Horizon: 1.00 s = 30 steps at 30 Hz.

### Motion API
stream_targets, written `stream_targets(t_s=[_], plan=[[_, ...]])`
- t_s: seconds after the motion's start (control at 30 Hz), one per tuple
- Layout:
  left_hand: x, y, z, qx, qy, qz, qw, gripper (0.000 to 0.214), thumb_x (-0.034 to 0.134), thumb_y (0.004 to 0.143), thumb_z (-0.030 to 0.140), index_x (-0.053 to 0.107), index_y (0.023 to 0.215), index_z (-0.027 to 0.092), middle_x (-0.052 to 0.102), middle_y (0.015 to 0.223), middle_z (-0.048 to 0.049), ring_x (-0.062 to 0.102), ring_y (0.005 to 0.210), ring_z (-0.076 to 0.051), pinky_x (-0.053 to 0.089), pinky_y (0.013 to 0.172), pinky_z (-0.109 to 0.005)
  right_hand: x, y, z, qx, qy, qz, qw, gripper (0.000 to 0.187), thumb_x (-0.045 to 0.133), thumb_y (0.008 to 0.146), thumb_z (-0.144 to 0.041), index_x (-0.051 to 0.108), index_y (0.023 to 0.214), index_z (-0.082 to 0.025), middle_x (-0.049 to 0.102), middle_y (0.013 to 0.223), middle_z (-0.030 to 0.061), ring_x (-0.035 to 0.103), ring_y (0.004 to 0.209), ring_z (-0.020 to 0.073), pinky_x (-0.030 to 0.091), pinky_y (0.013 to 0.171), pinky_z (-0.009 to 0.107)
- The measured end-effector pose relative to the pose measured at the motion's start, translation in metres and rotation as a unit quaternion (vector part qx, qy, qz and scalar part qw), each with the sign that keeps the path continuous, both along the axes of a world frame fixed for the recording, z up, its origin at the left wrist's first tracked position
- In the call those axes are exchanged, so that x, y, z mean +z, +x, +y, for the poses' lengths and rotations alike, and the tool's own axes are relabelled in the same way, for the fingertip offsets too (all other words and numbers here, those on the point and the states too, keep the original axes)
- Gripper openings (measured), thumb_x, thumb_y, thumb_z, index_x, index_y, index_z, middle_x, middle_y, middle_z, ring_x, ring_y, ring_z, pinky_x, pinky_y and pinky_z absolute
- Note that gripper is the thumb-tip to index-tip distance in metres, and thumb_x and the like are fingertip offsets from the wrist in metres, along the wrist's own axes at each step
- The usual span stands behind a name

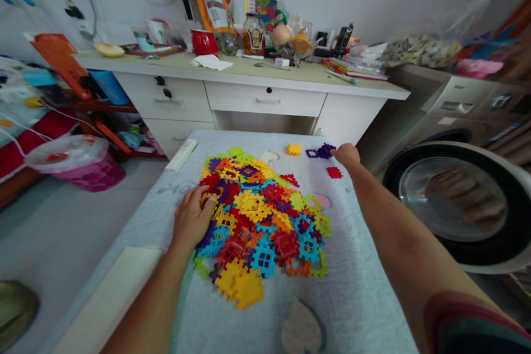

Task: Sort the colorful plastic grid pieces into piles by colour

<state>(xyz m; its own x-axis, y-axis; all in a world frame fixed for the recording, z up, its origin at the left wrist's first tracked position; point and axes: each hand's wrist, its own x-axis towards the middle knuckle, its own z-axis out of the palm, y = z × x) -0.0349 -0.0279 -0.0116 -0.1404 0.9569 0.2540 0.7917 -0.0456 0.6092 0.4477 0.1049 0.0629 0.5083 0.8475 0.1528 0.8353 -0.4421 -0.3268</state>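
Observation:
A heap of colourful interlocking plastic building pieces [253,204] lies in the middle of the cloth-covered table, in yellow, red, blue, purple, orange and green. My left hand [193,215] rests on the heap's left edge, thumb apart from the fingers, against yellow and red pieces. At the far right of the table, my right hand [347,156] is closed at a small cluster of purple building pieces [324,150], its fingertips on the cluster's right end. Close by lie a small stack of yellow pieces [294,149] and a red piece [334,172].
Beyond the table [307,298] stands a white counter [265,97] with drawers, crowded with jars and packets. A washing machine [456,177] with its round door open is on the right. A white remote-like bar [181,155] lies at the table's left edge; a pink bin [83,163] stands farther left.

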Motion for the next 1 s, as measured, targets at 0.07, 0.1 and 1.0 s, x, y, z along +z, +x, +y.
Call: stream_targets(t_s=[0.07,0.1,1.0], plan=[[-0.001,0.000,0.000,0.000,-0.001,0.000,1.000,0.050,0.039,0.091,0.051,0.058,0.126,0.021,0.058,0.136,-0.0124,0.052,0.129,-0.030,0.040,0.111,-0.049,0.001,-0.003,-0.006,-0.018,0.003,-0.003,1.000,0.029,0.064,0.083,-0.033,0.075,0.096,-0.009,0.072,0.100,0.0216,0.068,0.098,0.0312,0.051,0.081,0.037],[-0.001,0.000,0.000,0.001,-0.002,-0.001,1.000,0.050,0.039,0.091,0.051,0.058,0.126,0.021,0.057,0.136,-0.0120,0.052,0.130,-0.029,0.040,0.111,-0.048,0.002,-0.007,-0.011,-0.027,0.013,-0.007,1.000,0.027,0.061,0.085,-0.032,0.074,0.096,-0.011,0.073,0.099,0.0188,0.068,0.096,0.0291,0.050,0.081,0.035],[0.005,0.001,-0.004,-0.002,-0.010,-0.007,1.000,0.048,0.041,0.091,0.048,0.058,0.127,0.021,0.058,0.135,-0.0129,0.052,0.130,-0.029,0.040,0.111,-0.048,-0.034,-0.086,-0.091,0.254,-0.042,0.099,0.961,0.026,0.053,0.085,-0.013,0.067,0.106,-0.018,0.068,0.074,-0.0003,0.058,0.065,0.0131,0.037,0.060,0.022]])
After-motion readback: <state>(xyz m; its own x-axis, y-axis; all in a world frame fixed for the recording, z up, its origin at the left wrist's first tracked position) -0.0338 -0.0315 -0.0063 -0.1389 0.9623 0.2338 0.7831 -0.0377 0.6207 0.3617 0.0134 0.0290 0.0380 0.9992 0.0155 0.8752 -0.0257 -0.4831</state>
